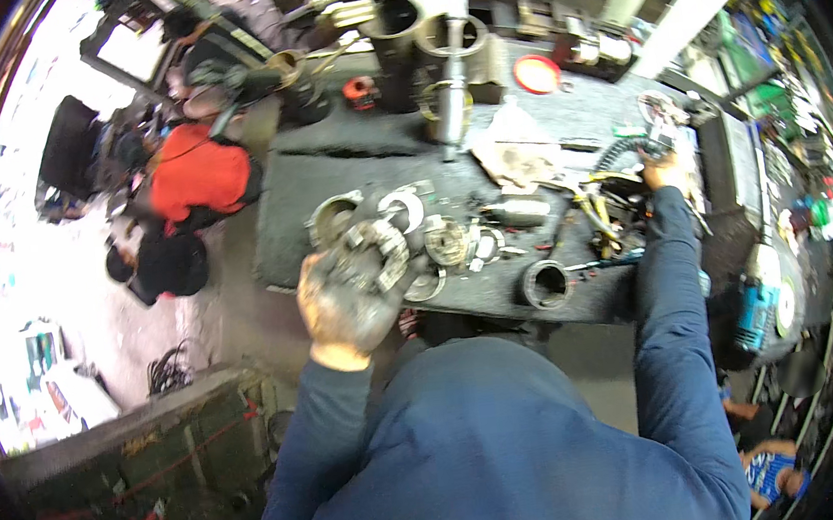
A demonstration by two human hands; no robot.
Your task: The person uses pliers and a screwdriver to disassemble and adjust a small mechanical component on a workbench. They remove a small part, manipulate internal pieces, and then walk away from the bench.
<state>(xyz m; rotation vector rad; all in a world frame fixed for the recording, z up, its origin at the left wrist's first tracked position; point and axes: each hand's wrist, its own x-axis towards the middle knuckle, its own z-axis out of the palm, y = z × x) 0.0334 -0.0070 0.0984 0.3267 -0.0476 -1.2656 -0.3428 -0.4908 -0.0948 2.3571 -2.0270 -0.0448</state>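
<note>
My left hand (349, 307), darkly smudged, is closed on a notched metal ring (382, 248) above the bench's near left edge. Beyond it on the bench are a wider metal ring (334, 220), a bright curved metal piece (403, 207) and a round toothed metal part (446, 241). My right arm stretches to the far right of the bench. There my right hand (667, 173) closes around a greyish metal object (661, 142), blurred and partly hidden, beside a black coiled hose (617, 151).
A metal sleeve (545, 285) stands near the bench's front edge, with a dark cylinder (518, 212) behind it. Tall metal tubes (397, 36) and a red round lid (537, 74) are farther back. A teal power tool (757, 297) lies right. People in red (196, 176) and black work left.
</note>
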